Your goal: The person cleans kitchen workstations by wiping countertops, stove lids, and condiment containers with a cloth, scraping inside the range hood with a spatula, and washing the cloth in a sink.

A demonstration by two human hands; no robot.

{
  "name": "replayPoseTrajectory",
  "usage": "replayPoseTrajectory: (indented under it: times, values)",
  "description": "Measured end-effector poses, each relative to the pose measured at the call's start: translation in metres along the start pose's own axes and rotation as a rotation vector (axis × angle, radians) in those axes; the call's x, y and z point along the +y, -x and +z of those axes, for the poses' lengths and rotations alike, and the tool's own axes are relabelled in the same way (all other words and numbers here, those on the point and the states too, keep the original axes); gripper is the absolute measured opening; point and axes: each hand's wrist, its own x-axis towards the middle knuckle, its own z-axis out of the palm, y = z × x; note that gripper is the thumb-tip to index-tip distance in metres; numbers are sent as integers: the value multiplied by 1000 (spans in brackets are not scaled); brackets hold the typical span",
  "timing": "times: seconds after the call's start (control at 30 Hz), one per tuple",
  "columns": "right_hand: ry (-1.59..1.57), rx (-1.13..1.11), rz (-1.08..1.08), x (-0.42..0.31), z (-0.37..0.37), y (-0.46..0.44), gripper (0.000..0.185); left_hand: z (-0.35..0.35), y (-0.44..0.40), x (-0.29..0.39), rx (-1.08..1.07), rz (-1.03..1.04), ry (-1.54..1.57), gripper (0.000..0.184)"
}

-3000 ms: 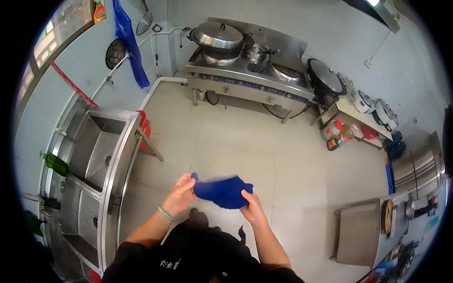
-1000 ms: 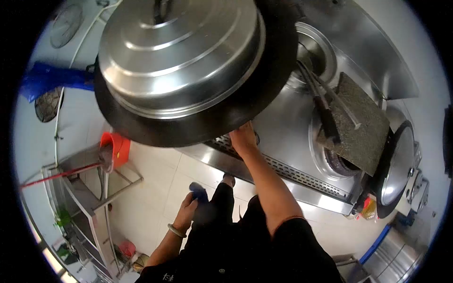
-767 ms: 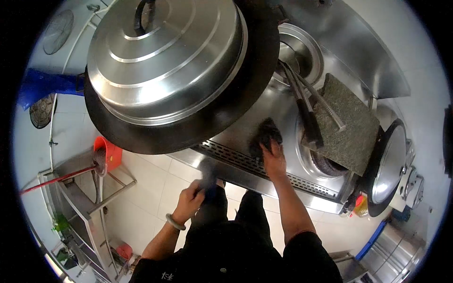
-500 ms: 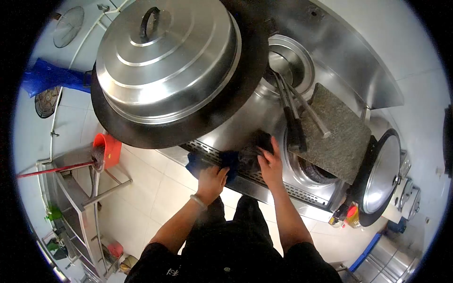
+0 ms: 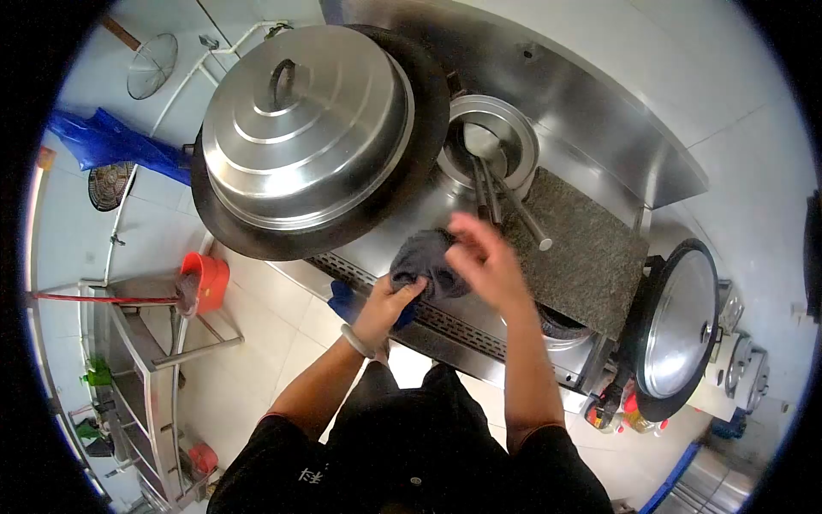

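Note:
A bunched dark grey cloth [image 5: 431, 264] is pinched in my left hand [image 5: 384, 310], over the stove's front edge. Just right of that cloth is my right hand [image 5: 492, 265], blurred, its fingers apart and nothing visible in them. A dark blue cloth [image 5: 344, 301] lies at the front rail, below and partly behind my left hand. Beyond my right hand, a ladle [image 5: 482, 141] and other long-handled tools rest in a round steel pot [image 5: 524, 128]. Their handles point toward me, one across a grey stone-like slab [image 5: 586, 248].
A large wok [image 5: 432, 111] under a domed steel lid [image 5: 308, 128] takes up the stove's left. Another lidded wok [image 5: 681, 321] stands at the right end, with bottles [image 5: 604, 420] below it. A red bucket [image 5: 210, 283] and a metal rack [image 5: 150, 360] are at the left.
My left hand has gathered up the grey cloth, which lay on the stove. My right hand has come up and swung slightly left. The view has shifted a little.

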Motion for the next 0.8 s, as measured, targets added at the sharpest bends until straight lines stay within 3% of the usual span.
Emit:
replayPoseTrajectory:
  times: [0.03,0.07,0.13,0.17,0.23,0.3,0.37,0.4,0.43,0.47,0.53,0.57,0.6,0.63,0.67,0.77,0.8]
  values:
    - [-85,41,92,9,-9,-13,48,-5,2,1,0,4,-6,29]
    - [-89,43,85,22,-9,-26,48,-11,2,-2,46,130,-245,32]
    - [853,65,36,55,-3,-50,44,-19,7,2,97,286,-581,32]
    - [851,69,36,69,3,-58,44,-18,13,5,95,287,-585,32]
    - [1439,-316,210,85,17,-75,60,-14,22,17,128,189,-750,23]
    - [1296,-191,251,95,15,-80,51,-12,28,24,137,136,-868,17]
    - [1158,-11,155,63,-7,-74,42,-15,28,16,167,315,-498,17]
    - [1241,191,9,78,-19,-73,37,-14,30,16,196,318,-515,20]
    - [1248,278,91,67,-29,-67,35,-14,32,22,203,326,-513,20]
    - [1235,125,359,68,-43,-68,36,-15,35,27,175,290,-651,18]
    - [1375,-111,393,123,-70,-69,36,-15,42,40,142,256,-793,17]
    - [1376,-101,389,124,-84,-69,36,-12,44,49,175,255,-984,19]
    - [826,-129,609,122,-98,-71,27,-10,44,54,209,255,-1173,23]
    - [260,-150,779,118,-111,-72,19,-9,44,56,207,267,-1173,23]
    - [33,-182,801,100,-130,-76,11,-9,44,58,218,305,-1119,24]
    - [-49,-39,815,54,-164,-82,22,-19,37,54,188,301,-997,25]
    - [186,-91,766,47,-174,-88,15,-18,36,54,123,209,-723,21]
